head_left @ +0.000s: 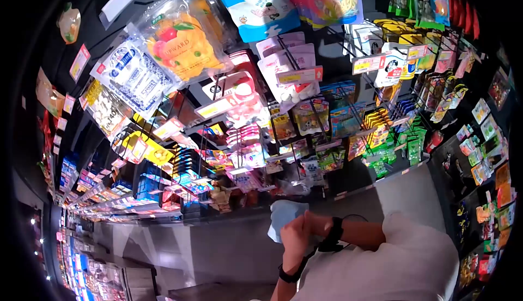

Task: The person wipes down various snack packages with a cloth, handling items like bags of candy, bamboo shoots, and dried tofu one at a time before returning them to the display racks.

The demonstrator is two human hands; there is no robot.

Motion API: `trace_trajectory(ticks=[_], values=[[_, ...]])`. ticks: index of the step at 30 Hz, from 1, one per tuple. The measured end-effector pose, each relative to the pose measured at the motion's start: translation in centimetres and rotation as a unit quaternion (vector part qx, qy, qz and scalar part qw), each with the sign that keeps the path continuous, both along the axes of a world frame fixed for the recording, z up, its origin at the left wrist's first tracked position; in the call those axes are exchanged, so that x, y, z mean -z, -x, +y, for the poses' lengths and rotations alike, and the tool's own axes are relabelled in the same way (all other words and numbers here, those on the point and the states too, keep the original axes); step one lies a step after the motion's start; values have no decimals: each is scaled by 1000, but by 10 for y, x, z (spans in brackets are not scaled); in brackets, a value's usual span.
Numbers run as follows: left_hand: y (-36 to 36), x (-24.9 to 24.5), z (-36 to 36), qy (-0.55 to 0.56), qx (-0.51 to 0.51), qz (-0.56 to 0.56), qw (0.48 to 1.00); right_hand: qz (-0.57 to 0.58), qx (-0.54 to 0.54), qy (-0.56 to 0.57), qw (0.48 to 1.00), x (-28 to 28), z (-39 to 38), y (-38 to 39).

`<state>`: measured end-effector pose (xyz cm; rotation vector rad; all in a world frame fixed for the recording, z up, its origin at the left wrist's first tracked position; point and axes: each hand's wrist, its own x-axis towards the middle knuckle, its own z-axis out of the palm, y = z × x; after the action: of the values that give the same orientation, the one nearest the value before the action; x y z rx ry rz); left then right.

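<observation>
Fingers of the left hand (pixel 294 239) clutch a pale blue cloth (pixel 282 215); the right hand (pixel 318 225) presses against them (its grip unclear). Mid-handling: any further move needs the hands parted.

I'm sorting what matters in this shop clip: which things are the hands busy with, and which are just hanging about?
In hand:
- blue cloth, gripped by the left hand
- right hand, pressed against the left
- black wristbands on both wrists

Just about:
- snack packets hanging on hooks
- price tags
- floor
</observation>
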<state>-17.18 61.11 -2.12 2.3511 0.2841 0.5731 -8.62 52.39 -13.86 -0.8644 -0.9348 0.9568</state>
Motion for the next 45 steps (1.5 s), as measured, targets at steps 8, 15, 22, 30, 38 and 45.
trace_trajectory(ticks=[8, 15, 22, 30, 38, 45], values=[[-71, -39, -25, -10, 126, -45, 991, -427, 146, 263, 853, -59, -46, -63], [-134, -171, -28, 39, 300, 11, 953, -405, 456, -38, 791, -271, -89, -101], [-239, -316, 5, 234, 350, -54, 905, -563, 500, 178, 634, -281, -141, -142], [-410, -360, -11, 83, 195, -2, 977, -467, 508, 121, 714, -278, -177, -130], [-430, -343, -38, 142, 324, -100, 930, -368, 461, 71, 804, -256, -206, -117], [-411, -341, -56, 120, 323, -242, 907, -462, 628, 118, 615, -232, -218, -66]])
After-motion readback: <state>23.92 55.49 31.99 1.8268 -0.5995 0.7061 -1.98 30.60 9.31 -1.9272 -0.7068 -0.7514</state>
